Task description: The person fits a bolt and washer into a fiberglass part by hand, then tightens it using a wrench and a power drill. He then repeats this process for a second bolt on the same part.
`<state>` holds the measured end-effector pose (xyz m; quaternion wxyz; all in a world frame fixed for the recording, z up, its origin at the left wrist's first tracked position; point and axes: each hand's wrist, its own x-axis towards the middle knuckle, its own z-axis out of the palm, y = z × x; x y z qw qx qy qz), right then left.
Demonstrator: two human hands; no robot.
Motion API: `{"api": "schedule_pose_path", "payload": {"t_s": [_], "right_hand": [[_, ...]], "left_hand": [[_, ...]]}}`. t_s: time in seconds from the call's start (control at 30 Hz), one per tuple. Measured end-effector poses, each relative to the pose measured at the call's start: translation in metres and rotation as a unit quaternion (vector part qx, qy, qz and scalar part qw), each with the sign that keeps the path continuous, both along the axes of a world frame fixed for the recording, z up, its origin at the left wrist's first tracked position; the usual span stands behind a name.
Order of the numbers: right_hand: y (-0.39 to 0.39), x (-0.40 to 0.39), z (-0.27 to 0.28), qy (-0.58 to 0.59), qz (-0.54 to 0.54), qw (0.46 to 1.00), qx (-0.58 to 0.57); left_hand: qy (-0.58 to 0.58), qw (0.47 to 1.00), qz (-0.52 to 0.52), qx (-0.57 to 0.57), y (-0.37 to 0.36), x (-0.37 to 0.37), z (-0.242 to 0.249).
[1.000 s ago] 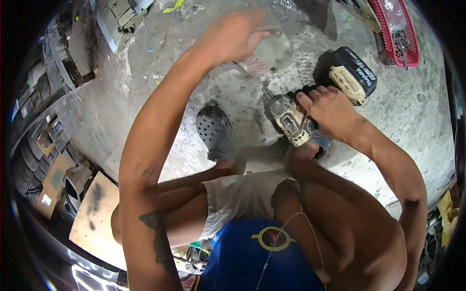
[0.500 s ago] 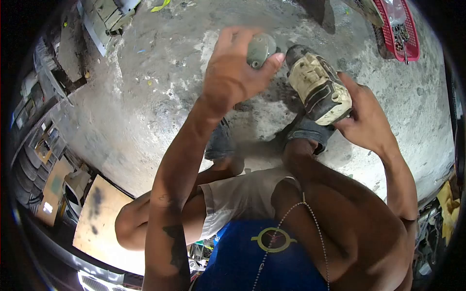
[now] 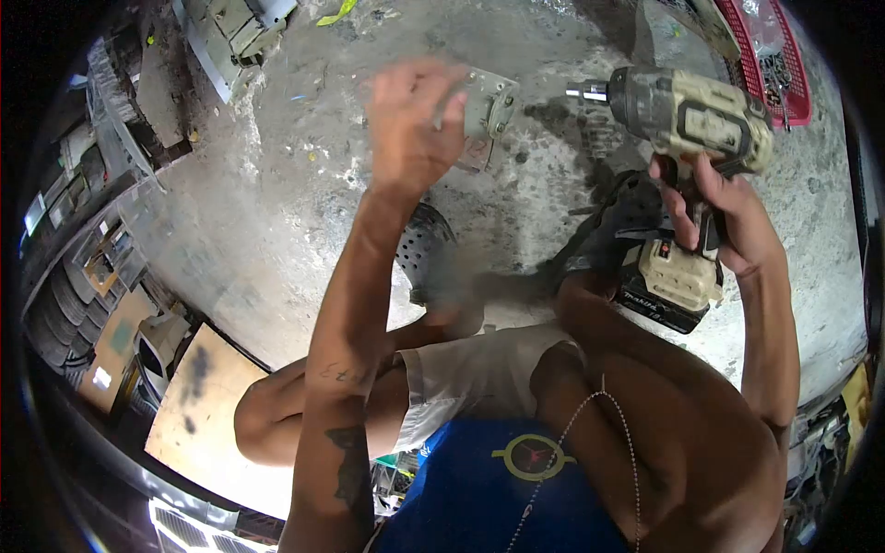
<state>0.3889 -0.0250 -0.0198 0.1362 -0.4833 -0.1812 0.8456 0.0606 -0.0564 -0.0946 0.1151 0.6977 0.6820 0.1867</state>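
A cream and black cordless driver [image 3: 710, 120] points left, with a metal socket bit at its nose and a battery at its base. My right hand [image 3: 728, 207] is wrapped round its handle. At the upper middle, a grey-green metal part [image 3: 489, 111] with bolts or holes stands over the concrete floor. My left hand [image 3: 415, 115] is at the left side of this part, its fingers smeared by motion and partly apart. Whether they grip the part cannot be made out.
A red plastic basket [image 3: 800, 97] with small hardware stands at the upper right. Metal scraps [image 3: 240, 28] lie at the upper left. My shoes [image 3: 426, 244] are below the hands. A wooden board [image 3: 207, 415] lies at the lower left.
The driver has swung from pointing away to pointing left, farther to the right. My left hand has shifted slightly left, and more of the metal part shows.
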Motion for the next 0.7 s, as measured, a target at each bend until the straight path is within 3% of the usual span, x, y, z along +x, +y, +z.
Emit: {"api": "schedule_pose_path", "payload": {"t_s": [0.07,0.2,0.3,0.4,0.57,0.7], "right_hand": [[-0.003,0.001,-0.016,0.033,-0.040,0.998,-0.048],[-0.006,0.005,-0.042,0.058,-0.057,0.992,-0.092],[-0.003,0.000,-0.048,0.074,-0.075,0.986,-0.129],[-0.003,-0.010,-0.052,0.097,-0.089,0.979,-0.157],[-0.014,-0.026,-0.055,0.133,-0.067,0.968,-0.200],[-0.023,-0.030,-0.057,0.127,-0.067,0.965,-0.221]], "left_hand": [[-0.105,0.974,-0.188,-0.071,-0.003,-0.009,-0.011],[-0.205,0.951,-0.150,-0.174,-0.011,-0.002,-0.011],[-0.192,0.952,-0.193,-0.137,-0.008,-0.001,-0.018],[-0.223,0.960,-0.139,-0.098,-0.014,0.007,-0.025],[-0.131,0.986,-0.088,-0.061,-0.023,0.023,-0.035],[-0.135,0.987,-0.068,-0.058,-0.030,0.026,-0.041]]}}
